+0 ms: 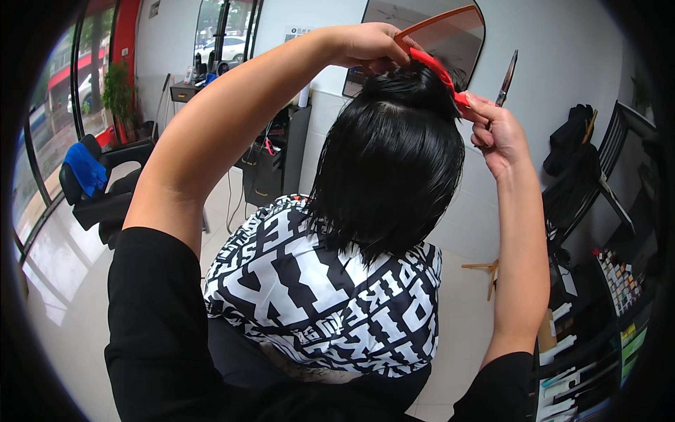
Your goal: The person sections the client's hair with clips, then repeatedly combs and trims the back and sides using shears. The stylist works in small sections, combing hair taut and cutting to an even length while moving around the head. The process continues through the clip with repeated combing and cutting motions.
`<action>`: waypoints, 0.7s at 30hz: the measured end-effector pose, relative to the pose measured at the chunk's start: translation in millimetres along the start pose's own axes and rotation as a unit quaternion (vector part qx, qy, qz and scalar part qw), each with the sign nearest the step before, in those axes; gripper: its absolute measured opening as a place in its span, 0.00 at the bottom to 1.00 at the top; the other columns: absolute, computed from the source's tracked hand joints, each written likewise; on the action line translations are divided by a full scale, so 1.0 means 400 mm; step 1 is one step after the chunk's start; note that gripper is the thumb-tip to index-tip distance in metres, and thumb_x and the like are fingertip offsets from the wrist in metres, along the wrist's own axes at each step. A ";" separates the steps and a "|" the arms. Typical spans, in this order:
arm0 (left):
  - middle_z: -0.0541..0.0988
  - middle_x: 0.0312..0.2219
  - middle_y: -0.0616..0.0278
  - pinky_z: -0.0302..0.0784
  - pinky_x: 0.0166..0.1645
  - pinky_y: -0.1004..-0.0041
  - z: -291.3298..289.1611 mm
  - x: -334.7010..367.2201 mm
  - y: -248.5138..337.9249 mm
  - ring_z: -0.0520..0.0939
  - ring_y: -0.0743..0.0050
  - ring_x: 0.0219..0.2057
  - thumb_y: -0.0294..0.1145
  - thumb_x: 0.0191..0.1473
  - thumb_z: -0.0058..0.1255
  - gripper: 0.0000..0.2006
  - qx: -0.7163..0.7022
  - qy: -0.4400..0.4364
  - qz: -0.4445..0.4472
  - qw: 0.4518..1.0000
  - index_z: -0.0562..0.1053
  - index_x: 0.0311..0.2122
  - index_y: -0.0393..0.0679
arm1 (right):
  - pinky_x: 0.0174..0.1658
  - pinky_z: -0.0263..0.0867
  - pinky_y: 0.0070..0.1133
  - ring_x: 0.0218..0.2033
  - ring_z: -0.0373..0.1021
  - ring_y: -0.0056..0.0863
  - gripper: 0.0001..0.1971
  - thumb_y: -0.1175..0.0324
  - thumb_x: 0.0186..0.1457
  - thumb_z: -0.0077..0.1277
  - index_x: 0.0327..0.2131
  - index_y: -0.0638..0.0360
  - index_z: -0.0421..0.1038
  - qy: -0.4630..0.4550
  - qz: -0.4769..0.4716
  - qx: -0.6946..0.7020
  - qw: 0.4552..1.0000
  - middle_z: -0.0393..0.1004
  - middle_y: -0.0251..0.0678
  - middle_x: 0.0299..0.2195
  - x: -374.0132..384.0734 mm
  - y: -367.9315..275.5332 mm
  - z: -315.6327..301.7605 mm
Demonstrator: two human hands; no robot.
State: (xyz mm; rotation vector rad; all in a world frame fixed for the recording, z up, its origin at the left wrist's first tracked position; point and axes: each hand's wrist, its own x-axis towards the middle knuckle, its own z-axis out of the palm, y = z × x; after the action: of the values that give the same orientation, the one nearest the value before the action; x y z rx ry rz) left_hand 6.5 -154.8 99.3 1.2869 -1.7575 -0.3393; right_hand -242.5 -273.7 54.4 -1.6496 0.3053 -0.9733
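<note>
Left hand (375, 48) is closed on one orange comb (434, 21), which sticks out past its fingertips. Right hand (498, 130) pinches one red clip (439, 68) against the black hair (394, 169), with one pair of scissors (507, 79) poking up behind its fingers. Nearby, a dark shelf (587, 356) holds white tubes (557, 349).

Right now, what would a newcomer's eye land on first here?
Probably the black-and-white lettered salon cape, lower middle, below the glossy black hair. Next, the red hair clip near the crown, its lower end in the right hand, where scissors point upward; the left hand holds an orange comb.
</note>
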 end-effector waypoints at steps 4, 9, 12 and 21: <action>0.75 0.22 0.68 0.62 0.23 0.81 0.005 -0.008 0.025 0.67 0.86 0.17 0.23 0.58 0.53 0.17 0.097 0.005 0.024 0.995 0.77 0.52 0.39 | 0.21 0.45 0.13 0.13 0.46 0.09 0.16 0.65 0.59 0.57 0.46 0.64 0.74 0.017 -0.023 -0.006 1.000 0.80 0.39 0.32 -0.017 0.002 -0.031; 0.82 0.32 0.70 0.76 0.35 0.75 -0.033 0.055 0.009 0.80 0.78 0.32 0.22 0.56 0.56 0.10 0.106 -0.068 0.192 0.973 0.81 0.43 0.43 | 0.21 0.45 0.12 0.11 0.47 0.08 0.15 0.66 0.60 0.53 0.46 0.66 0.74 0.094 -0.065 0.002 0.993 0.81 0.45 0.34 -0.120 0.016 -0.181; 0.83 0.36 0.71 0.65 0.29 0.82 -0.085 -0.058 0.202 0.74 0.88 0.28 0.24 0.57 0.58 0.11 0.219 -0.050 0.056 0.973 0.82 0.45 0.44 | 0.21 0.45 0.12 0.11 0.47 0.08 0.14 0.66 0.62 0.52 0.46 0.66 0.73 0.072 -0.084 0.114 0.987 0.80 0.45 0.35 -0.155 0.047 -0.210; 0.73 0.26 0.72 0.55 0.21 0.82 0.013 -0.100 0.239 0.60 0.88 0.18 0.21 0.60 0.51 0.18 0.034 0.004 -0.027 0.999 0.75 0.55 0.39 | 0.22 0.46 0.13 0.11 0.47 0.10 0.12 0.66 0.64 0.49 0.46 0.64 0.73 0.044 -0.032 0.179 0.982 0.79 0.43 0.35 -0.156 0.186 -0.295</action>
State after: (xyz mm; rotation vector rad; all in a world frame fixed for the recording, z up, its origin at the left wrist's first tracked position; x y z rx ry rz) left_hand -54.5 -81.7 140.2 1.3836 -1.7433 -0.3060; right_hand -345.8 -338.3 -37.5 -1.2976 0.1263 -1.0831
